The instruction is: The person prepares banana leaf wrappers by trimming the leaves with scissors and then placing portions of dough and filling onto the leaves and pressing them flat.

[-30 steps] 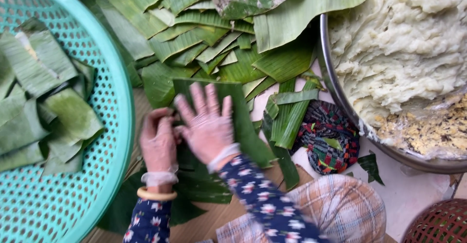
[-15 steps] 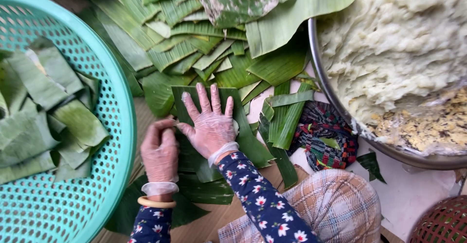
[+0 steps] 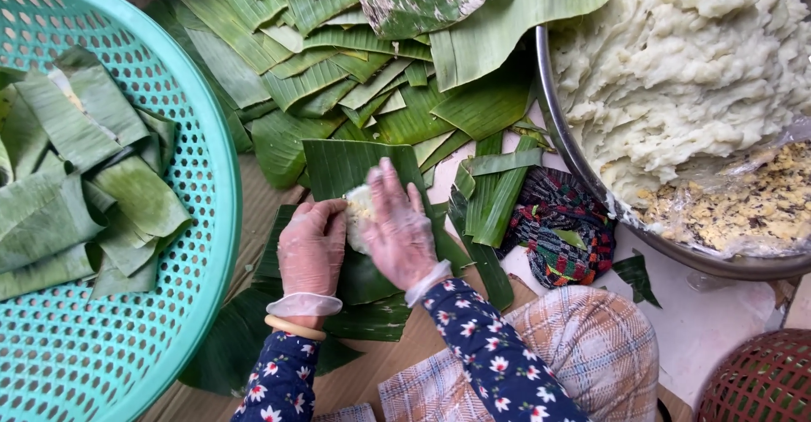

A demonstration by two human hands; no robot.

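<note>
Both gloved hands make one grip: the left hand (image 3: 311, 249) cups the edge of a pale lump of dough (image 3: 358, 216), fingers curled, while the right hand (image 3: 399, 229) lies flat over it, fingers spread, pressing it into shape on a banana leaf (image 3: 342, 168) (laid beneath, likely as the wrapper). Just right of the grip lie narrow leaf strips (image 3: 494, 194) within reach. Left of it, a teal basket (image 3: 198, 219) holds folded leaf parcels (image 3: 84, 177). Beyond, to the right, a metal basin (image 3: 583, 168) holds white dough.
</note>
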